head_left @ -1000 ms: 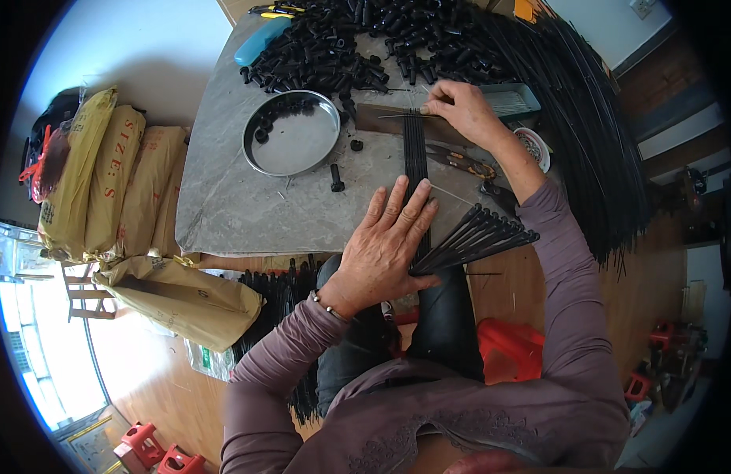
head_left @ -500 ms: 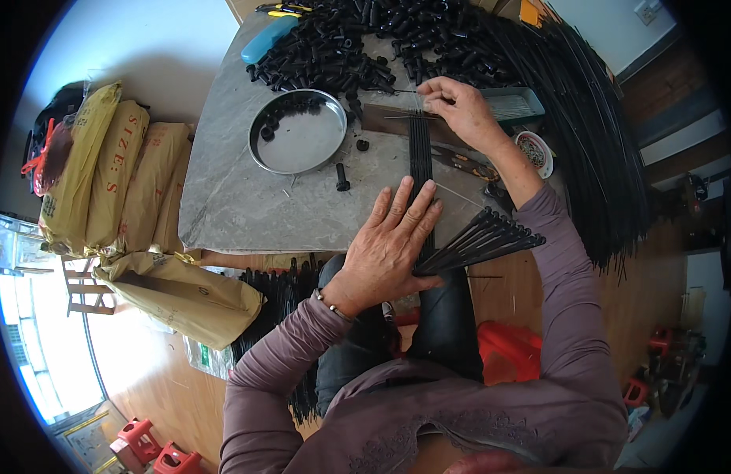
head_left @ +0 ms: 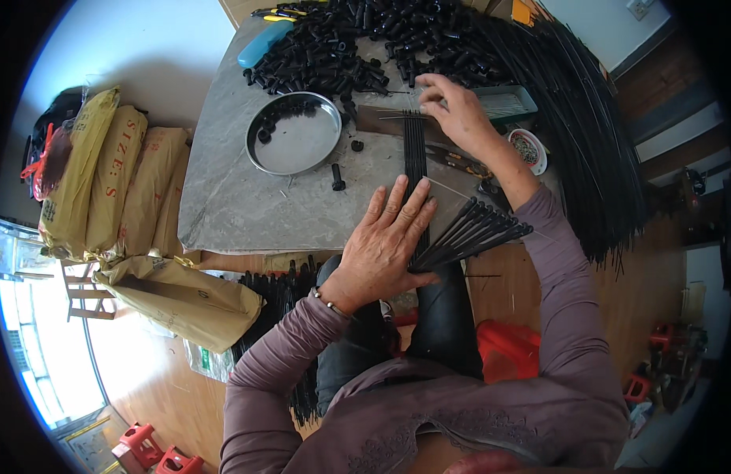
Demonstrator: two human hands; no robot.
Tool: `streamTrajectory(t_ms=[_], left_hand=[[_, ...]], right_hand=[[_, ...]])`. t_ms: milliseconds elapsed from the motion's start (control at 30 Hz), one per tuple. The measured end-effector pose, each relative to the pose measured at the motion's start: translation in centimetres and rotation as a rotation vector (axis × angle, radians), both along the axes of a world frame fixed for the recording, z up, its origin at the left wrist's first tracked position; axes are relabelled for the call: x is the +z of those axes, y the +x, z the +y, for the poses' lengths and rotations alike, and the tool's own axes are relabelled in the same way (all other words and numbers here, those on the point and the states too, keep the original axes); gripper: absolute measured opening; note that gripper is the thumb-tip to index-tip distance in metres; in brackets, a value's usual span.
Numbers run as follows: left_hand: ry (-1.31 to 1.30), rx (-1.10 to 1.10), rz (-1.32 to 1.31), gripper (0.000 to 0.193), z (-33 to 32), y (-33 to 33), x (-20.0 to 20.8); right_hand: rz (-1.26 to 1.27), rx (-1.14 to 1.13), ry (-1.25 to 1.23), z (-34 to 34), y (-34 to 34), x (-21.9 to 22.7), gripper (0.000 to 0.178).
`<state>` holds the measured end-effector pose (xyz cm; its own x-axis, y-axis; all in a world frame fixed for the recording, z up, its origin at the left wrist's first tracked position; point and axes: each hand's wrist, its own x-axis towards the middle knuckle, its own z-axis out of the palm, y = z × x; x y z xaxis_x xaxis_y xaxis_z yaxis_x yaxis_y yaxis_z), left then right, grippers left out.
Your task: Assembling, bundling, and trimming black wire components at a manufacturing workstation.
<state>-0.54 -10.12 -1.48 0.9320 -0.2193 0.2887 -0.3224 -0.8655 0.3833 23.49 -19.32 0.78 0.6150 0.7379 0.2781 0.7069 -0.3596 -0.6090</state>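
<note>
We see a flat row of black rods (head_left: 413, 150) running over the table (head_left: 231, 209) from a brown board (head_left: 378, 120) to the near edge. Our left hand (head_left: 383, 245) lies on the row's near part, fingers straight, slightly spread and gripping nothing that we can see. Beside its thumb, a fan of rods with knobbed ends (head_left: 484, 229) spreads to the right. Our right hand (head_left: 462, 116) hovers at the row's far end, fingers bent; we cannot tell whether they pinch anything fine. Pliers (head_left: 458, 161) lie right of the row, under the right forearm's side, with a green box (head_left: 517, 120) and a small bowl (head_left: 545, 161) beyond. To the left we have a round tray (head_left: 302, 150), a black bolt (head_left: 338, 178) and a black ring (head_left: 357, 146). A heap of black pieces (head_left: 334, 59) fills the far side, next to a blue case (head_left: 265, 44). Sacks (head_left: 105, 174) stand left of the table.
</note>
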Motion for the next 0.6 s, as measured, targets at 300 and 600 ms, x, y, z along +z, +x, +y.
streamTrajectory(t_ms=[300, 600], left_hand=[[0.039, -0.015, -0.045, 0.095, 0.5, -0.3, 0.0], [-0.947, 0.084, -0.296, 0.047, 4.5, -4.4, 16.3]], right_hand=[[-0.716, 0.366, -0.145, -2.0, -7.0, -0.6, 0.035], [0.309, 0.798, -0.181, -2.5, -12.0, 7.6, 0.024]])
